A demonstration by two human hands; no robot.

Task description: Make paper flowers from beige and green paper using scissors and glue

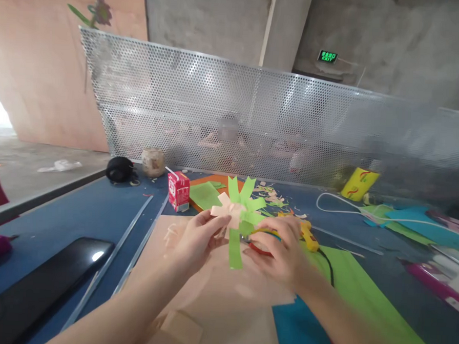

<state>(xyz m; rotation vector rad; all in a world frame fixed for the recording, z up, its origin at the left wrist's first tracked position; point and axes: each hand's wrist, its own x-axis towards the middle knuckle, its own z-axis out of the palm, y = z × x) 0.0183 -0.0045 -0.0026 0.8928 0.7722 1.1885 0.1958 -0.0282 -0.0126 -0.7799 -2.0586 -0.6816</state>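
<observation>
My left hand [207, 232] pinches the pale side of a paper flower [247, 203] made of light pink and bright green strips with notched ends. One green strip [235, 250] hangs down from it. My right hand [281, 246] is closed round scissors [261, 251] with red and yellow handles. Their metal part sits close beside the hanging strip, mostly hidden by my fingers, so I cannot tell whether the blades touch it. Beneath both hands lies a large sheet of light pink paper [215, 289], with a small folded pink piece [183, 328] on it.
A pink drink carton [178, 191] and green sheets [205, 195] stand beyond my hands, with paper scraps near them. A yellow glue gun [308, 237] with a black cord lies right. A phone [50, 286] lies left. A perforated metal screen [202, 109] borders the table's back.
</observation>
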